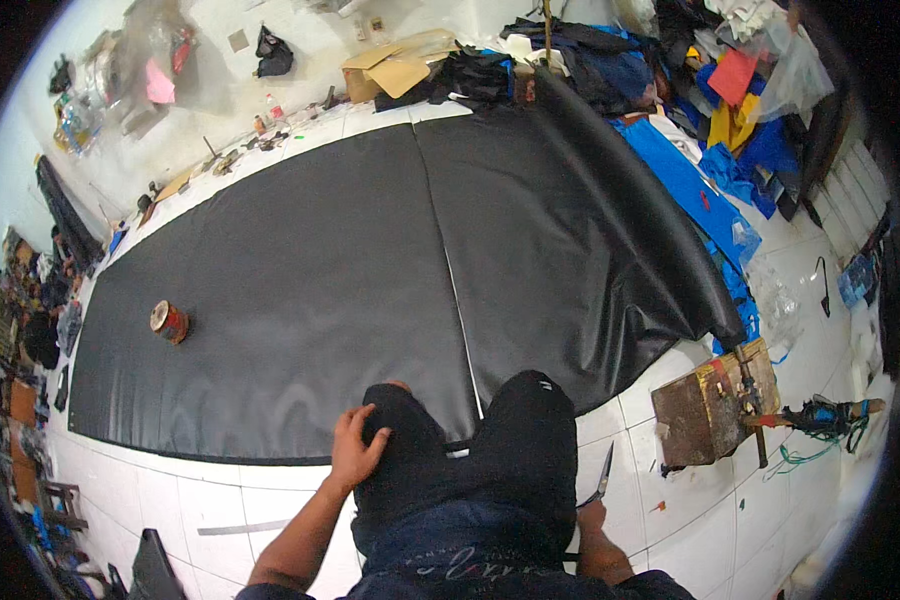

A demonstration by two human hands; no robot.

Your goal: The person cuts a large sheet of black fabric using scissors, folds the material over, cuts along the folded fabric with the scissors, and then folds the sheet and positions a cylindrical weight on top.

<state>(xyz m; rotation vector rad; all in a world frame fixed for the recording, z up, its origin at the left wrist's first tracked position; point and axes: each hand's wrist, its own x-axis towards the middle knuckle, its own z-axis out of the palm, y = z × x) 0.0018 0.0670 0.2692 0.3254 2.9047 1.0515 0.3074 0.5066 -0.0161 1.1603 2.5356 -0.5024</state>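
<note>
My left hand [358, 448] lies against my left knee, its fingers apart and holding nothing. Low beside my right thigh, my right hand [592, 516] is closed on scissors [603, 475], whose blades point up and away from me over the white tiles. In front of my knees a large black sheet [300, 270] of smooth, leather-like material is spread on the floor. A narrow gap runs through it from the far edge to my knees. The sheet's right part leads to a long black roll [630, 190]. A rusty can [169, 322] stands on the left part.
A worn wooden block [705, 410] sits at the near end of the roll, with a cord-wrapped rod [820, 413] beside it. Blue sheeting [680, 185] and heaped cloth lie at the far right. A flat grey strip [242, 528] rests on tiles at the near left.
</note>
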